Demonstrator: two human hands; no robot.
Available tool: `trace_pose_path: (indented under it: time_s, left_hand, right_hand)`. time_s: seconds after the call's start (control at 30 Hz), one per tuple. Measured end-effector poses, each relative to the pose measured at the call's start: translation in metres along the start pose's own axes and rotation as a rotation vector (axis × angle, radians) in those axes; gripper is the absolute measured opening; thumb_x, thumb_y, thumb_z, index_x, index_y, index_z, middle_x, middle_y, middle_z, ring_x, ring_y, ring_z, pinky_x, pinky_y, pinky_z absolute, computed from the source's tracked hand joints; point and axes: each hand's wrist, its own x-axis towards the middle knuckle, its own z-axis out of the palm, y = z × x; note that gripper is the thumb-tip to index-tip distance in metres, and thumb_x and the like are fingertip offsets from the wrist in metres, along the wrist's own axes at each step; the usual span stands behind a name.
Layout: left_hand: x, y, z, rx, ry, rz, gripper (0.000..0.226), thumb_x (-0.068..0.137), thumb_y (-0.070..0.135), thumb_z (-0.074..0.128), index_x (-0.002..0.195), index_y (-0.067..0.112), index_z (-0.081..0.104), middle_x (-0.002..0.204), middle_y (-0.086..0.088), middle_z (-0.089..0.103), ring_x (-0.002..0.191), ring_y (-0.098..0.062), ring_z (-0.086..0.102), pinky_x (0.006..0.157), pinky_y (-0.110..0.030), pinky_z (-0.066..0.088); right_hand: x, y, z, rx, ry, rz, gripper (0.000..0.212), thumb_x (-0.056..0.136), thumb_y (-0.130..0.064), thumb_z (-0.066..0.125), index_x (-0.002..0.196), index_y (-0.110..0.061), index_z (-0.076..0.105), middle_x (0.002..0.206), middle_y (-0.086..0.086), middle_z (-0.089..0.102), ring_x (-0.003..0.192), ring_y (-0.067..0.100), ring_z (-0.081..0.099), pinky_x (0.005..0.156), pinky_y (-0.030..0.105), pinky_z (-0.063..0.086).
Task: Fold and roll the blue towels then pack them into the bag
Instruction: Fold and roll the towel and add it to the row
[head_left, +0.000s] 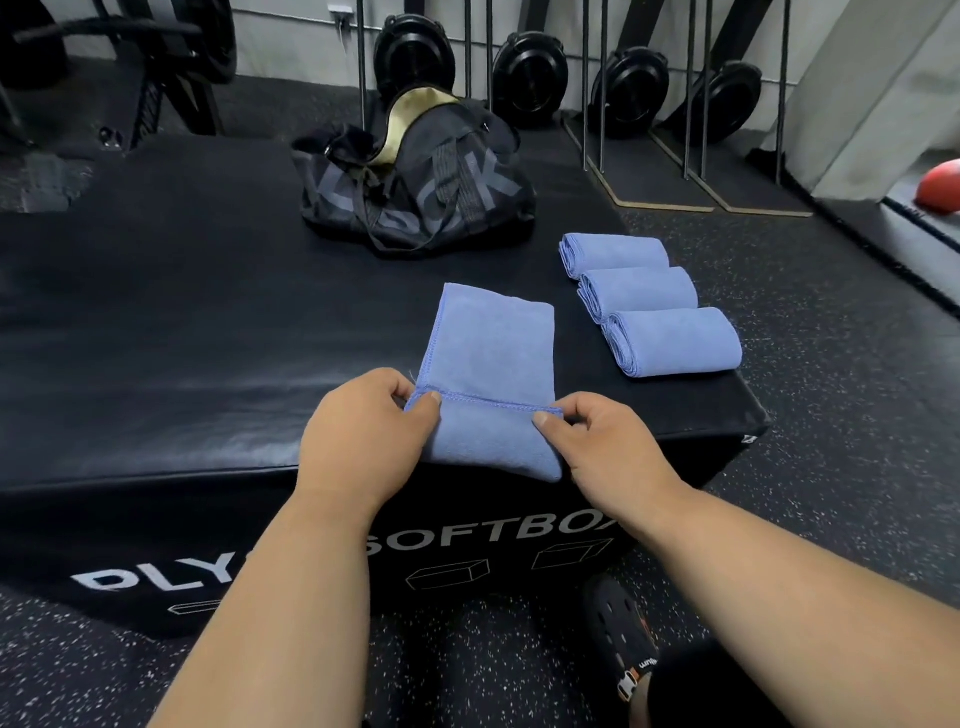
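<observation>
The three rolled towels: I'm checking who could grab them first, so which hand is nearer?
Right. The right hand pinches the flat towel at its near right corner, just below the rolled towels; the left hand pinches the opposite corner, farther away.

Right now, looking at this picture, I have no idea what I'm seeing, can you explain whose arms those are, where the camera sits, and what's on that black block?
No machine here: the arms belong to a person, and the one picture comes from a camera worn on their head, looking forward and down. So the left hand and right hand reach in from the bottom.

The black block is a padded gym box. On it lies a folded blue towel; both hands pinch its near end, which is turned over as if starting a roll. To the right sit three rolled towels in a row, touching. Behind stands an open black bag; no towel shows in it.

Farther back are weight plates on racks, and a red ball at the right edge.
</observation>
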Motion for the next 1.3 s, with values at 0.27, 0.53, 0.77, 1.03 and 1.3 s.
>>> trace_pose_path:
  time_s: [0.27,0.53,0.77,1.03,1.3]
  left_hand:
    - [-0.001,-0.004,-0.002,-0.058,0.073,0.131,0.026,0.088,0.037,0.074,0.111,0.04,0.062,0.097,0.015,0.064,0.089,-0.007,0.061,0.073,-0.031,0.05]
    - [-0.005,-0.014,0.005,-0.066,-0.144,0.331,0.021,0.103,0.029,0.062,0.108,0.041,0.078,0.121,0.033,0.06,0.126,0.0,0.052,0.105,-0.024,0.044]
    - [-0.004,-0.019,-0.004,-0.141,-0.119,0.208,0.031,0.104,0.033,0.057,0.133,0.042,0.065,0.118,0.025,0.063,0.112,0.001,0.057,0.096,-0.025,0.046]
    - [-0.004,-0.02,-0.005,-0.178,-0.114,0.151,0.024,0.101,0.031,0.062,0.122,0.042,0.068,0.091,0.011,0.066,0.083,-0.002,0.06,0.072,-0.02,0.043]
    - [-0.004,-0.018,-0.006,-0.208,-0.142,0.103,0.02,0.101,0.029,0.059,0.116,0.038,0.071,0.093,0.012,0.071,0.083,-0.002,0.063,0.072,-0.023,0.047]
  right_hand:
    - [0.001,0.003,0.003,0.006,0.017,-0.013,0.015,0.097,-0.036,0.071,0.091,-0.022,0.07,0.051,-0.013,0.049,0.049,0.005,0.042,0.05,0.017,0.036]
    - [0.0,0.003,0.004,0.025,0.023,-0.05,0.009,0.096,-0.031,0.074,0.097,-0.024,0.069,0.049,-0.012,0.047,0.046,0.004,0.042,0.05,0.014,0.035]
    - [-0.003,0.004,0.003,0.108,0.027,-0.073,0.012,0.097,-0.027,0.075,0.106,-0.026,0.068,0.056,-0.009,0.05,0.053,0.006,0.046,0.055,0.014,0.04]
    - [-0.006,0.005,0.002,0.106,-0.006,-0.058,0.016,0.096,-0.025,0.076,0.109,-0.026,0.067,0.055,-0.01,0.048,0.051,0.005,0.044,0.055,0.014,0.039]
    - [-0.006,0.005,0.001,0.094,-0.024,-0.066,0.011,0.098,-0.024,0.074,0.107,-0.025,0.068,0.054,-0.011,0.046,0.051,0.004,0.042,0.054,0.013,0.037]
